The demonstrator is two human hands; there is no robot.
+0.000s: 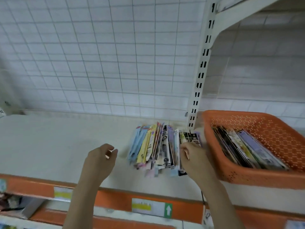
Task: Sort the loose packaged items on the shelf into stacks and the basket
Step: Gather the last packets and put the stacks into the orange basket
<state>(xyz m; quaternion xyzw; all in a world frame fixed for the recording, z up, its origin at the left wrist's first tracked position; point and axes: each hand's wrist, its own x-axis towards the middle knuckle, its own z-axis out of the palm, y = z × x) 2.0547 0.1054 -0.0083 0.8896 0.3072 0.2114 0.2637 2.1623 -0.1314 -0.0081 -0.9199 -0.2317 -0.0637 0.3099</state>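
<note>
In the lower middle of the frame, the row of packaged items [156, 146] stands on edge on the white shelf [57, 142], the packs leaning against each other, with their long axis running from the front of the shelf toward the back wall. The orange basket [247, 177] sits just to the right of this row, at the right side of the frame, and already holds several similar packs lying in the same direction. The right hand [193, 157] is at the right end of the row, between the row and the basket; its fingers are curled and they seem to touch the outermost dark pack, but I cannot tell if they really pinch it (this part is blurred). The left hand [100, 159] hovers over the bare shelf just left of the row, with fingers loosely curled and holding nothing. For the coming move the right hand is clearly the nearer one: the pack lies directly in front of its fingers, and the basket is just beside it on the right.
</note>
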